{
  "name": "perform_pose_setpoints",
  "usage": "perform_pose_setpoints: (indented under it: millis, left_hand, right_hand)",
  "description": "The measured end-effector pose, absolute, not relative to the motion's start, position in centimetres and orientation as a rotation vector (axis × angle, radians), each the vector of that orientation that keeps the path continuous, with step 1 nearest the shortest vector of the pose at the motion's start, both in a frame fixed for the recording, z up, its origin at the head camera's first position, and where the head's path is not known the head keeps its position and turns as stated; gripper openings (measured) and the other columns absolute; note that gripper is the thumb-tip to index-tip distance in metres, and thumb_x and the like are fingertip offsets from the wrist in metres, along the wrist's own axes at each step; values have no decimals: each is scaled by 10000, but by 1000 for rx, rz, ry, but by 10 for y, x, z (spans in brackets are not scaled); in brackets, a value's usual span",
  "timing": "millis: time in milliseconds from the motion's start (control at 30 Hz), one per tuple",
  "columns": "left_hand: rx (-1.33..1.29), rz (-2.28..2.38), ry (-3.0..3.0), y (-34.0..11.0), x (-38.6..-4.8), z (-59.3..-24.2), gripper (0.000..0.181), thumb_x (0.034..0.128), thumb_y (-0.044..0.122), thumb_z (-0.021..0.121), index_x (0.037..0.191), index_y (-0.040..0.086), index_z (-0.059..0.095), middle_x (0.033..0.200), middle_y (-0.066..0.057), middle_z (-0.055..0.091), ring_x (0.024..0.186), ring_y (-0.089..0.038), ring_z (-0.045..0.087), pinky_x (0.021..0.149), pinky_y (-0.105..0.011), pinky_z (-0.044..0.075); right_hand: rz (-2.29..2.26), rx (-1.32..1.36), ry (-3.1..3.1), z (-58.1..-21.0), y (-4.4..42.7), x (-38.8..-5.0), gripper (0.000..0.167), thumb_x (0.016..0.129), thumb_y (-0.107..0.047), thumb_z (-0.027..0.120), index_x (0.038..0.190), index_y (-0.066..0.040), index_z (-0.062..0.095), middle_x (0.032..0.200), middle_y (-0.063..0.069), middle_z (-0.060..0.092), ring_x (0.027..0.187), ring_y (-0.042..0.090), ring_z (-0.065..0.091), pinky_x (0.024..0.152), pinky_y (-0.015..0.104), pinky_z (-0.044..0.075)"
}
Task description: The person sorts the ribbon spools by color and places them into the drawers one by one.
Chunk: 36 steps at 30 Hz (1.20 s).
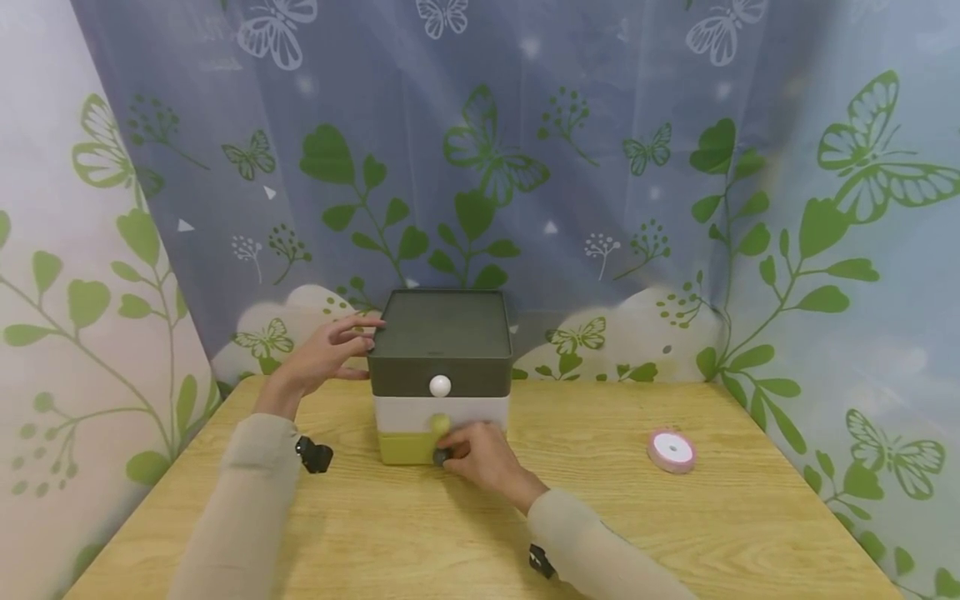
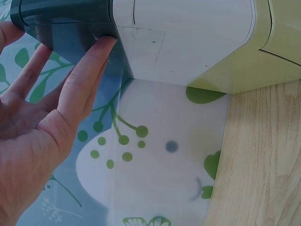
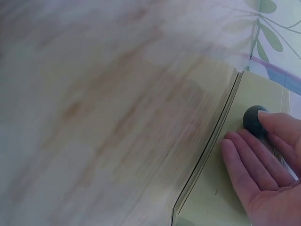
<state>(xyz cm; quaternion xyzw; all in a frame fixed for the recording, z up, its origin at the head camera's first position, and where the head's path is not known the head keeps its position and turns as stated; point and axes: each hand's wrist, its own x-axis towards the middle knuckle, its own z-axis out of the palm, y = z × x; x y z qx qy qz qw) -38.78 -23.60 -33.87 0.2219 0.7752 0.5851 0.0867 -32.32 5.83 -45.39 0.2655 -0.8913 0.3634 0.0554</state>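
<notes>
A small three-tier drawer box [image 1: 442, 325] stands at the back of the table. Its dark green top tier has a white knob [image 1: 440, 386], the white middle tier a yellow-green knob [image 1: 440, 423], and the yellow-green bottom drawer [image 1: 405, 450] a dark round knob [image 3: 254, 118]. My right hand [image 1: 483, 457] pinches that dark knob between thumb and fingers; the other fingers lie near the drawer front. With fingers extended, my left hand [image 1: 322, 360] rests against the left side of the dark green tier [image 2: 70, 35]. All drawers look closed.
A pink-rimmed roll with a white face [image 1: 672, 451] lies on the wooden table [image 1: 720, 533] at the right. Butterfly-patterned curtains [image 1: 585, 108] hang close behind the box and along both sides. Black straps with small devices are on both wrists.
</notes>
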Motion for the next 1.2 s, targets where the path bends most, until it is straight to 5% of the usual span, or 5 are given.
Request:
perform_pose_setpoints:
  millis: [400, 1200]
  left_hand:
    - [655, 1742, 2320, -236, -387, -338, 551, 1096, 217, 516, 1586, 28, 350, 1604, -283, 291, 1432, -450, 362, 1067, -657, 503]
    - [661, 1735, 2320, -235, -387, -338, 559, 1094, 219, 524, 1588, 27, 347, 1629, -278, 264, 1450, -461, 345, 1041, -607, 545]
  right_hand:
    - [1127, 795, -2736, -452, 58, -303, 195, 824, -43, 848, 1017, -68, 833, 872, 81, 807, 727, 89, 731, 602, 151, 548]
    - [1079, 869, -2771, -444, 59, -262, 193, 799, -24, 855, 984, -78, 839, 786, 20, 798, 638, -50, 640, 603, 102, 519]
